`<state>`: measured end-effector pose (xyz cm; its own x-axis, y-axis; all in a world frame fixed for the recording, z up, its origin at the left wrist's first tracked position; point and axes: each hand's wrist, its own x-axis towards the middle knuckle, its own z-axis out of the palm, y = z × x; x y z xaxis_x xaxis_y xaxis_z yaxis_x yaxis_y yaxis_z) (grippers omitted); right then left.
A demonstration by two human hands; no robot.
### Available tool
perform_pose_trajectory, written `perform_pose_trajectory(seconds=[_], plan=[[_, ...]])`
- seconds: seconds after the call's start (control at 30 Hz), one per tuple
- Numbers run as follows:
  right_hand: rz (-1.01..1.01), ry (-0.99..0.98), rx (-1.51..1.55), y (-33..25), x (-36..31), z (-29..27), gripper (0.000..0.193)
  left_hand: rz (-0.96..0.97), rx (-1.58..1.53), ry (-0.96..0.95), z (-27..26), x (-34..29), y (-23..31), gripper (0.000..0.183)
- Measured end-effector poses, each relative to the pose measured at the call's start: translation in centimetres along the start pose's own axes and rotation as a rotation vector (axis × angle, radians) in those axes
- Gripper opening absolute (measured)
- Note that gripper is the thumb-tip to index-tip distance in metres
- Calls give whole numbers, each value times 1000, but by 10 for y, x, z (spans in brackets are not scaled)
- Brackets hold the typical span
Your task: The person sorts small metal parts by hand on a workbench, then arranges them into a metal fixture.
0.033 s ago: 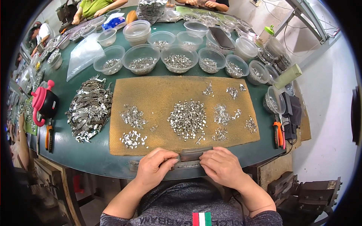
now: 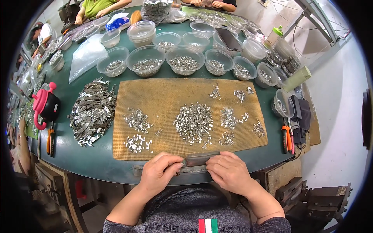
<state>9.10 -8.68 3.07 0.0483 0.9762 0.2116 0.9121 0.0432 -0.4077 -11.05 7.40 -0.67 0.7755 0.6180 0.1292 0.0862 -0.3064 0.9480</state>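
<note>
At the near table edge, my left hand (image 2: 158,173) is closed, thumb and fingertips pinched together over a long narrow bar (image 2: 193,169) lying along the edge. Whatever sits in that pinch is too small or hidden to name. My right hand (image 2: 229,171) is closed too, its fingers gripping the right end of a dark oblong block (image 2: 197,159) beside the bar. Just beyond lies a tan textured mat (image 2: 163,93). On it are a large heap of small silver metal pieces (image 2: 193,123) and several smaller piles, such as one of white-silver bits (image 2: 136,144).
Left of the mat lies a heap of silver metal strips (image 2: 93,110), then a pink-and-black cup (image 2: 46,105) and orange-handled pliers (image 2: 51,143). More pliers (image 2: 286,139) lie at right. Clear plastic bowls (image 2: 184,62) line the far side. Other people work across the table.
</note>
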Motion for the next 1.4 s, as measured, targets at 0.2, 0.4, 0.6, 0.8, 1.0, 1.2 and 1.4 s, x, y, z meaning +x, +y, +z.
perform_pose_trajectory(seconds=[0.2,0.4,0.6,0.8,1.0,1.2,1.4], plan=[[-20,-28,-22,-2,-2,1,16,-16,-90,9,-1,-2,-6,16],[-120,-5,-199,-8,-1,2,18,-16,-47,-12,-2,-1,-7,19],[-79,62,-194,-9,-6,11,23,27,-76,15,3,1,-11,22],[-84,79,-288,-19,-4,15,20,162,55,39,-1,0,-12,28],[-54,41,-205,-17,-1,11,20,204,56,35,6,3,-13,30],[-58,16,-298,-21,-3,15,21,152,-28,3,7,3,-18,30],[-124,22,-331,-17,-14,14,30,107,-30,-20,11,6,-20,33]])
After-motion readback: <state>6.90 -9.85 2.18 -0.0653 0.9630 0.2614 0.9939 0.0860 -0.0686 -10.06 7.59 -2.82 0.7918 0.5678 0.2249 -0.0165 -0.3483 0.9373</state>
